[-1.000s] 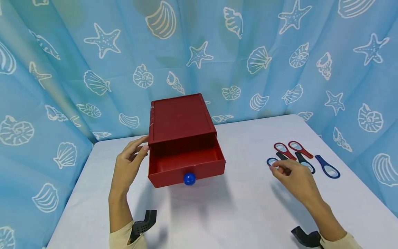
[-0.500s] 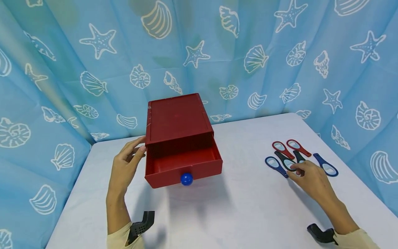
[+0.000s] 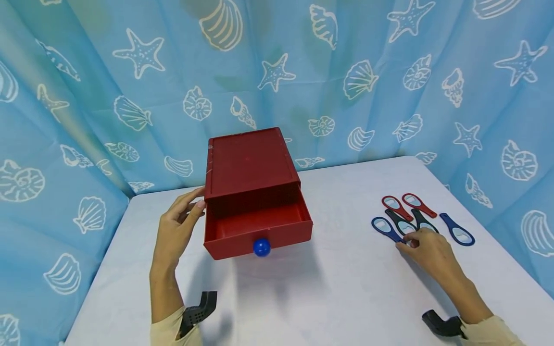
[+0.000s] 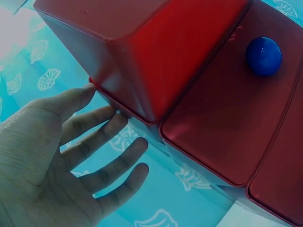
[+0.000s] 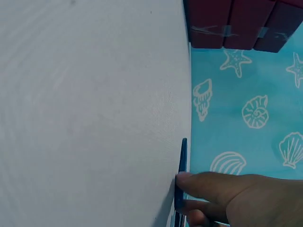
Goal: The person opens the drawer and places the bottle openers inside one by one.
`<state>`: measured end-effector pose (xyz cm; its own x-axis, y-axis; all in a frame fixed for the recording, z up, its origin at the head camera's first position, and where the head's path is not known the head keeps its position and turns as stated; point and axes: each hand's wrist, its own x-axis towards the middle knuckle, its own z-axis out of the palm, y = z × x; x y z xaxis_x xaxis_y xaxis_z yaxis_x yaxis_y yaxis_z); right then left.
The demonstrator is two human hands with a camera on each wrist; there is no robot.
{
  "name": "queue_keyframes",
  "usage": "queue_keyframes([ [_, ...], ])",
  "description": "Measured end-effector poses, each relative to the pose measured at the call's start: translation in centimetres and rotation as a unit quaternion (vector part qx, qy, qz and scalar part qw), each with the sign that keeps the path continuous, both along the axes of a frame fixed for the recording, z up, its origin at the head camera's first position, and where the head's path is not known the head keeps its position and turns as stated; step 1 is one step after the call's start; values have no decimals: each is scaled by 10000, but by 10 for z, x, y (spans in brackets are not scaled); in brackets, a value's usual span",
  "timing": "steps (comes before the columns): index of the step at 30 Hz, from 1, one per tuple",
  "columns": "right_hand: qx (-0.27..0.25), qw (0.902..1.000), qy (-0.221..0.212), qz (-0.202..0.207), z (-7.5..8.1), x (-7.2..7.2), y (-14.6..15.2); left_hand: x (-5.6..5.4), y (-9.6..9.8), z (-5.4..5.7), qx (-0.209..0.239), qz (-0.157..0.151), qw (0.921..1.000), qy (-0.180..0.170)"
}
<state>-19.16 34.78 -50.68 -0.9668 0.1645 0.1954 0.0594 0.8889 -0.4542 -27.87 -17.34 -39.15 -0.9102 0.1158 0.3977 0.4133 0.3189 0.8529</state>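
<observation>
Right fingers (image 5: 208,185) pinch a blue, round-lensed magnifying glass (image 3: 387,230) by its handle; left fingers (image 4: 97,141), spread, touch a red cabinet (image 3: 252,163).

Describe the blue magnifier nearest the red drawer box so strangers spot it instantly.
On the white table, right of the red drawer box, is a cluster of six magnifiers. Take the leftmost magnifier, pinched in the right grip. It is blue, not red or blackish, and the other blue magnifier lies rightmost.
</observation>
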Motion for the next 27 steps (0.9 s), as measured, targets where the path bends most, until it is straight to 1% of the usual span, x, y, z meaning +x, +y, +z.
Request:
queue_keyframes([
  [3, 0, 9999, 133, -90, -1, 1, -2, -2, 1, 2, -10, -12, 10000, 43],
  [6, -33, 9991, 360, -218, -3, 2, -3, -3, 2, 4, 5, -26, 10000, 60],
  [11, -25, 9952, 863, -453, -6, 6, -3, -4, 4, 3, 29, -103, 9999, 51],
  [15, -81, 9922, 1174, -413, -3, 5, -3, -3, 3, 1, 33, -83, 10000, 44],
  [19, -114, 9913, 1252, -394, 3, 6, -6, -3, 2, -1, 33, -58, 10000, 49],
  [27, -132, 9920, 1220, -279, 21, 7, -10, -2, -2, -2, -15, 7, 10000, 32],
])
